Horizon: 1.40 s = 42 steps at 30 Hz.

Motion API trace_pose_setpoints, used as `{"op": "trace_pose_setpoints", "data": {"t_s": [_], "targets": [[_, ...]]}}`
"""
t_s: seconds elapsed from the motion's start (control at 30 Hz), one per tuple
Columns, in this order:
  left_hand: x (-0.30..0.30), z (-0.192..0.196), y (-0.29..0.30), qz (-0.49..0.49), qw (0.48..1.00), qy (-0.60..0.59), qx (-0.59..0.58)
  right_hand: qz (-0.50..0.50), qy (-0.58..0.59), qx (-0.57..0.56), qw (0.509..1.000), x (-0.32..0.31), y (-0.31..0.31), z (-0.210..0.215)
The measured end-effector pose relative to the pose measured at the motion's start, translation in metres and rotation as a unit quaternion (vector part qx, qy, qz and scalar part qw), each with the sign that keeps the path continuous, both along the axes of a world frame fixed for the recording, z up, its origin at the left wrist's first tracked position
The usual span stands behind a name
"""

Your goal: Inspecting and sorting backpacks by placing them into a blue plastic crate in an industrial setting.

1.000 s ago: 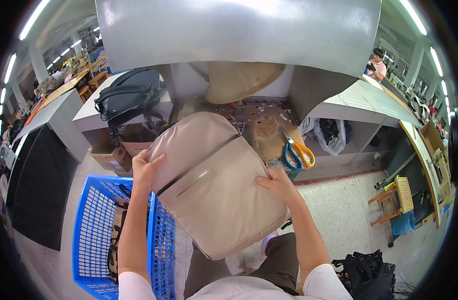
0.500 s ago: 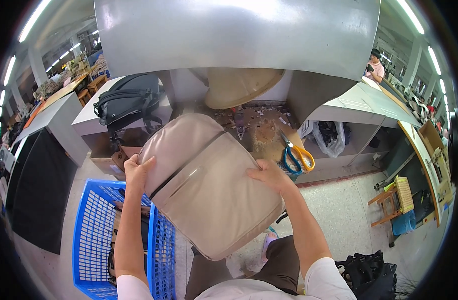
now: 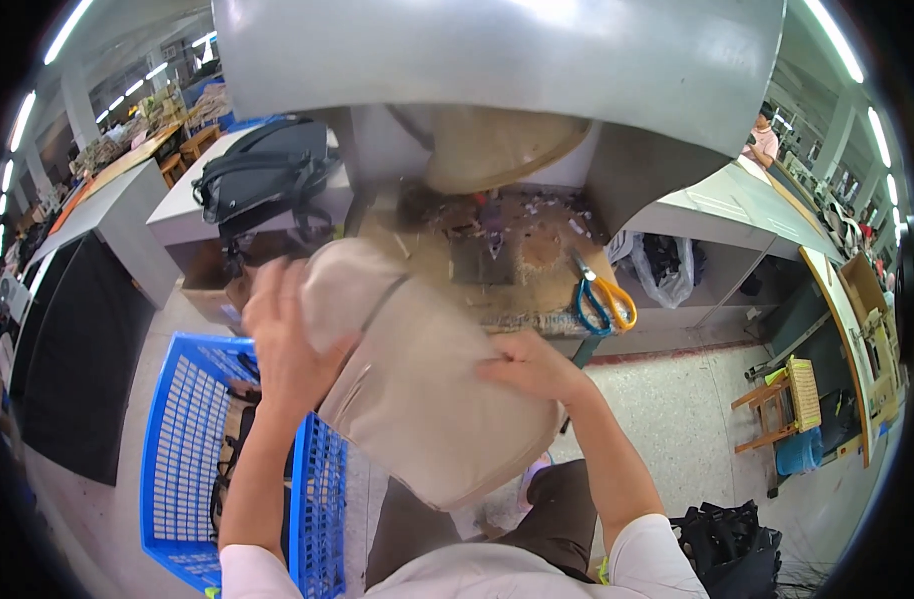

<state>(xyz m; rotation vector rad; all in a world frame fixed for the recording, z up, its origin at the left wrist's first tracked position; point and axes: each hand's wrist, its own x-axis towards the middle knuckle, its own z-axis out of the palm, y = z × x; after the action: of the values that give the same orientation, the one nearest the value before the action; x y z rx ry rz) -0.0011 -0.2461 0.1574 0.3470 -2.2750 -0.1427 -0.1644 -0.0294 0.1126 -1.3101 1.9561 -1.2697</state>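
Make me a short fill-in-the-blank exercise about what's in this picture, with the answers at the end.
1. Both hands, the left hand and the right hand, grip a ____ coloured bag.
2. The crate on the floor at the person's left is ____.
3. The tool with one orange and one blue handle on the workbench is a pair of ____.

Answers: beige; blue; scissors

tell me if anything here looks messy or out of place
The worktable is strewn with small scraps and bits around the scissors, which lie near its front edge. The beige bag, held in the left hand and right hand, is tilted and motion-blurred. Nothing looks damaged or spilled.
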Motion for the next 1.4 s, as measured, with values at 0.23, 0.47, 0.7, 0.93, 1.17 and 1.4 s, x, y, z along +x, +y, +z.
{"op": "trace_pose_setpoints", "data": {"t_s": [0.23,0.47,0.7,0.93,1.17,1.4], "targets": [[0.042,0.017,0.017,-0.165,0.815,-0.528,0.175,0.180,0.235,-0.035,0.955,0.077,-0.075,0.027],[0.256,-0.007,-0.020,0.066,0.745,0.007,0.664,-0.071,-0.019,-0.032,0.997,0.124,-0.013,-0.033],[0.328,-0.047,0.012,0.016,0.691,0.432,0.580,0.265,-0.277,0.113,0.917,0.219,0.008,-0.131],[0.250,-0.073,0.017,-0.180,0.623,0.451,0.612,0.003,-0.560,-0.069,0.826,0.186,-0.024,-0.095],[0.168,-0.101,0.006,-0.295,0.472,0.426,0.714,-0.165,-0.342,-0.217,0.899,0.108,-0.019,-0.083],[0.091,-0.118,-0.002,-0.293,0.452,0.398,0.742,-0.277,-0.270,-0.224,0.895,0.055,0.001,-0.071]]}}
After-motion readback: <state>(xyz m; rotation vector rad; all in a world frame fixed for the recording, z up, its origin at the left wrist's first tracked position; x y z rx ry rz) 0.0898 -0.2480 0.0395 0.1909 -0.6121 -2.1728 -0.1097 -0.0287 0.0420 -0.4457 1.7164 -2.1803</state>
